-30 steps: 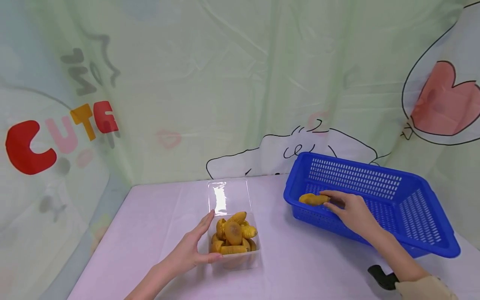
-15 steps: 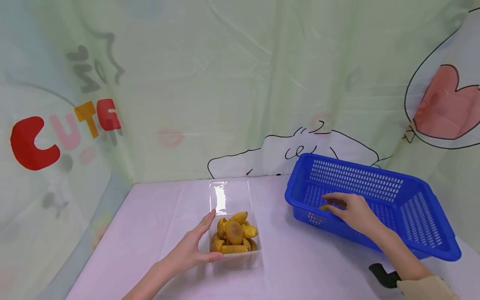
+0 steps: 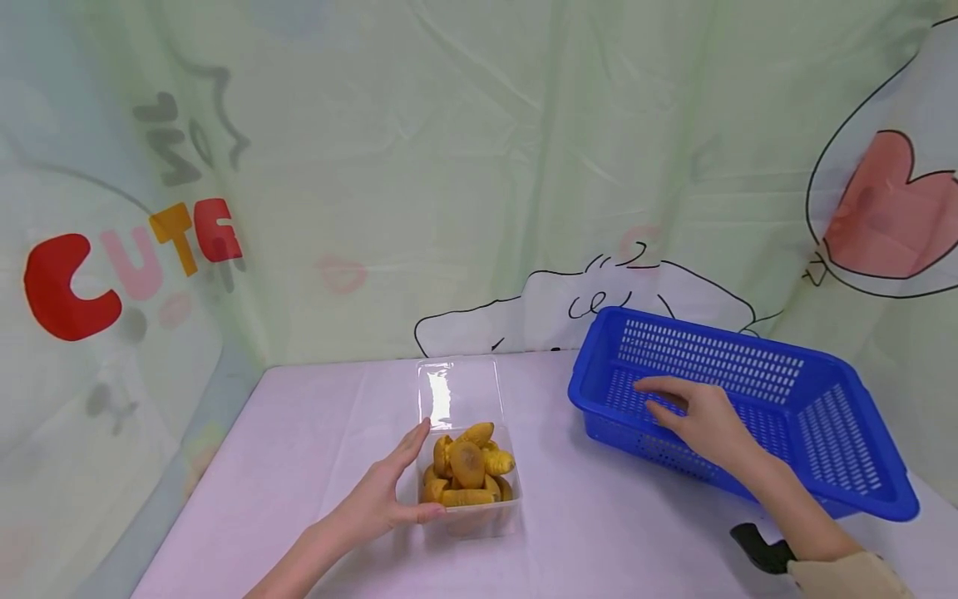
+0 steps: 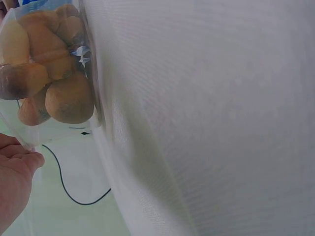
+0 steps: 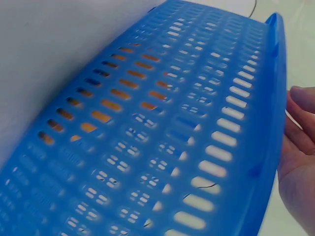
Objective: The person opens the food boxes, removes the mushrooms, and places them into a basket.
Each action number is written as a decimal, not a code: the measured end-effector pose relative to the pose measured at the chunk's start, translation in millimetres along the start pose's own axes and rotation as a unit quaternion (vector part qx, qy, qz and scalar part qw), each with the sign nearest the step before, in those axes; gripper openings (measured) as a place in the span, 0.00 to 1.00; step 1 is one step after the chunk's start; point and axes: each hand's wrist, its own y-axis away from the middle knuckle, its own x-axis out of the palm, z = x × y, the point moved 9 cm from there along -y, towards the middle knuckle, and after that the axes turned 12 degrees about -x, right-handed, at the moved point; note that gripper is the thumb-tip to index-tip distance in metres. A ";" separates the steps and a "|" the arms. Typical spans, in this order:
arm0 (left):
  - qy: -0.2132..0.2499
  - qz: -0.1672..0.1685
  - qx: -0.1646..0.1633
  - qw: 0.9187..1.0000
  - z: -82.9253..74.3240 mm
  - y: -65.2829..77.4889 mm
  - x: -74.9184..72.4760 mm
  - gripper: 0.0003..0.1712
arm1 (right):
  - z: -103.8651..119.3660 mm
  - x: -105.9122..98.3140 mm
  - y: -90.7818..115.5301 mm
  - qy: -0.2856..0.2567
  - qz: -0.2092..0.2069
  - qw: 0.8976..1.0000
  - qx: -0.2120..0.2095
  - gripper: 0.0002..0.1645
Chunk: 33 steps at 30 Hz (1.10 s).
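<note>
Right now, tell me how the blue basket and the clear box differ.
The blue basket is opaque with slotted walls; the clear box is see-through. The basket is larger than the box. The box has an open lid behind it; the basket shows none. Both stand on the table.

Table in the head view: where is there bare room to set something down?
Bare tablecloth shows between the clear box and the blue basket, and left of the left hand toward the curtain. Crowded: the box, heaped with yellow pieces, and the basket's left half, under the right hand.
</note>
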 end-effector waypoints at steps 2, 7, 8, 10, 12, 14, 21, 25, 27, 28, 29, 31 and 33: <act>0.000 -0.001 0.002 1.000 -0.2 0.0 -0.1 0.59 | 5.6 -0.7 -3.3 -0.007 -0.011 1.000 -0.012 0.17; 0.000 -0.002 0.001 1.000 0.2 -0.1 0.2 0.59 | 19.0 1.1 -12.9 -0.020 -0.025 0.999 -0.036 0.17; 0.000 -0.001 0.000 1.000 0.4 -0.2 0.4 0.59 | 21.6 2.0 -14.7 -0.025 -0.027 0.999 -0.040 0.17; 0.000 0.000 -0.001 1.000 0.6 -0.3 0.6 0.59 | 27.5 4.1 -18.3 -0.037 -0.030 0.998 -0.047 0.18; 0.000 0.001 -0.001 1.000 0.5 -0.3 0.7 0.59 | 34.5 6.7 -22.0 -0.045 -0.034 0.997 -0.059 0.18; -0.001 0.002 -0.003 1.000 0.5 -0.4 0.6 0.59 | 41.7 10.2 -25.8 -0.058 -0.035 0.995 -0.072 0.19; -0.001 0.006 -0.007 1.000 -0.4 -0.6 0.5 0.59 | 68.4 29.9 -36.4 -0.091 -0.011 0.990 -0.103 0.20; -0.003 0.007 -0.007 1.000 -0.9 -0.5 0.0 0.59 | 86.2 47.4 -40.5 -0.111 0.011 0.986 -0.124 0.20; -0.004 0.007 -0.006 1.000 -0.9 -0.5 -0.3 0.60 | 94.6 57.8 -42.3 -0.119 0.023 0.984 -0.133 0.20; -0.005 0.007 -0.007 1.000 -0.8 -0.6 -0.3 0.60 | 99.5 62.9 -43.3 -0.122 0.029 0.982 -0.140 0.20; -0.005 0.007 -0.007 1.000 -0.8 -0.6 -0.3 0.60 | 104.0 68.5 -44.1 -0.125 0.037 0.981 -0.146 0.20; -0.005 0.006 -0.007 1.000 -0.7 -0.9 -0.2 0.60 | 112.7 79.7 -45.6 -0.129 0.055 0.977 -0.158 0.20; -0.005 0.005 -0.006 1.000 -0.5 -0.8 0.0 0.60 | 120.4 91.9 -46.3 -0.130 0.077 0.974 -0.167 0.20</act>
